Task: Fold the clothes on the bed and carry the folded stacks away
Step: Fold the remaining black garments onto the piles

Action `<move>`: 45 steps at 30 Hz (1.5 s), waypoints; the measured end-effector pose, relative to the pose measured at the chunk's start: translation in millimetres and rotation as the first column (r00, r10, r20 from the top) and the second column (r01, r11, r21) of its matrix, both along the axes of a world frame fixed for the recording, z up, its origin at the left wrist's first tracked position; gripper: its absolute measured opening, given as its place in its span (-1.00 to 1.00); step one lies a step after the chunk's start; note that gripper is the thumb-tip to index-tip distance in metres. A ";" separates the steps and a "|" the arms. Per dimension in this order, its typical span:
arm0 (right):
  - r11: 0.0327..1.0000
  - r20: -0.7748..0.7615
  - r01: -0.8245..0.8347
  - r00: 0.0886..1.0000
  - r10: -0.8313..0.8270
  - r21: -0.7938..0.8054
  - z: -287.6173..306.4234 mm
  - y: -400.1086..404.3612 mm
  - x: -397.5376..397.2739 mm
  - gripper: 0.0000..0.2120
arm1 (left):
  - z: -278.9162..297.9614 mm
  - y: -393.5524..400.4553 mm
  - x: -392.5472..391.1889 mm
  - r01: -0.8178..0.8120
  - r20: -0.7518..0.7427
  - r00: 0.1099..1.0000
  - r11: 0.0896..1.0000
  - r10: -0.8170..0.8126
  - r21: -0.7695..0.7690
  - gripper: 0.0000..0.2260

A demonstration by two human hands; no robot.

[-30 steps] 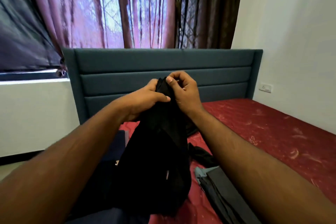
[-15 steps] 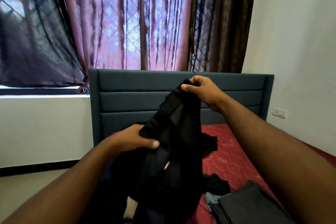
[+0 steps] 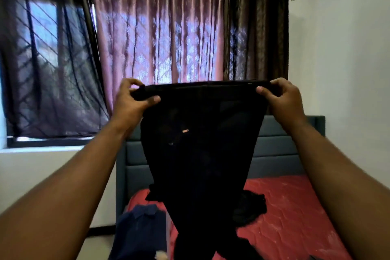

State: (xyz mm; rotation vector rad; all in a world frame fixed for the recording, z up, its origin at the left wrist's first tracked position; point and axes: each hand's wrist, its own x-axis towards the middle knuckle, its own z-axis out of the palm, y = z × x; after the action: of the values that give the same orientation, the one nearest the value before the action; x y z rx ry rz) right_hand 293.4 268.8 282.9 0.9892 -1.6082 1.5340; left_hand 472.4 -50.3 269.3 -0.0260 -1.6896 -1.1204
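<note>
A pair of black trousers (image 3: 202,154) hangs in the air in front of me, its waistband stretched flat and level. My left hand (image 3: 132,101) pinches the waistband's left end and my right hand (image 3: 282,99) pinches its right end. The legs hang down over the red bed (image 3: 295,217). A dark blue garment (image 3: 139,232) lies at the bed's near left. A crumpled black garment (image 3: 251,207) lies on the mattress just behind the trousers.
A teal padded headboard (image 3: 280,150) stands behind the bed. Maroon and dark curtains (image 3: 160,38) hang over the window behind it. A white wall (image 3: 354,69) runs along the bed's right side. Floor shows to the left of the bed.
My hands have moved apart and upward, spreading the bunched black trousers out by the waistband. The view has tilted up, so more curtain shows.
</note>
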 end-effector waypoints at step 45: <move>0.922 0.427 -0.371 0.856 0.292 0.114 251.7 64.4 94.6 -0.87 | 282.6 14.4 95.4 0.250 0.099 0.964 0.968 -0.248 -0.011 -0.89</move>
State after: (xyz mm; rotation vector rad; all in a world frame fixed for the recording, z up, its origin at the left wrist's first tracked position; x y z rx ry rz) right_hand 388.0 333.1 534.6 1.1595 -1.9799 1.9463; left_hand 567.8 -35.8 551.9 -0.2069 -1.8219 -1.3059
